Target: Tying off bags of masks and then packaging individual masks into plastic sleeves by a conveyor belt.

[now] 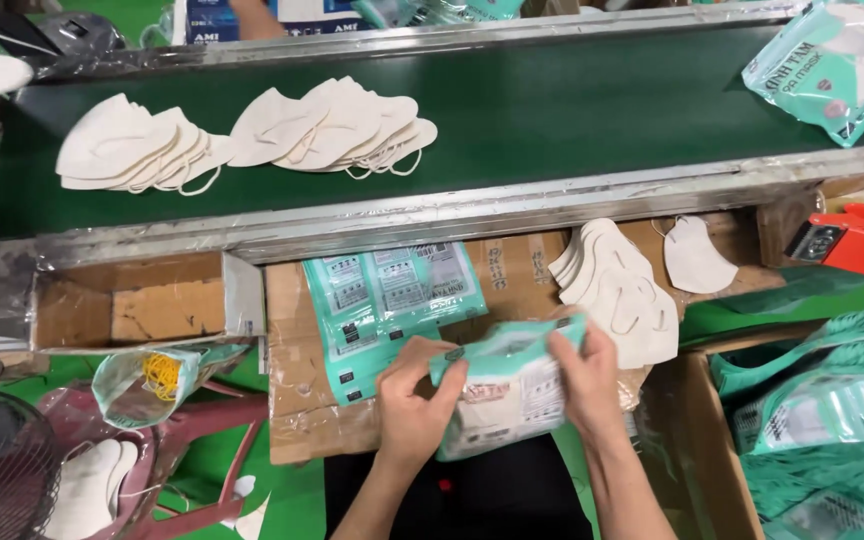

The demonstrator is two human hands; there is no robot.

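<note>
We hold a teal-and-clear mask pouch (504, 385) w/ both hands, just below the cardboard worktop (512, 265) that sits under the green conveyor belt (572, 110). Left hand (414, 395) has its fingers (449, 372) pinching the pouch's left top edge; right hand (584, 378) has its fingers (560, 345) pinching the right top corner. White masks show thru the clear front of the pouch.

Rel. to the pouch: a stack of flat empty pouches (392, 300) lies just up-left on the cardboard; a fan of loose white masks (624, 290) lies just up-right, near the right hand, w/ one single mask (697, 258) a bit farther right. Far right of the pouch, a red tape dispenser (857, 238), and below it a box of filled pouches (832, 420). Well above the pouch, on the belt, two piles of white masks (242, 135) and one filled pack (832, 65) at the belt's right end. Left of the pouch, an open cardboard box (132, 305) and a small bag of yellow rubber bands (157, 378).
</note>
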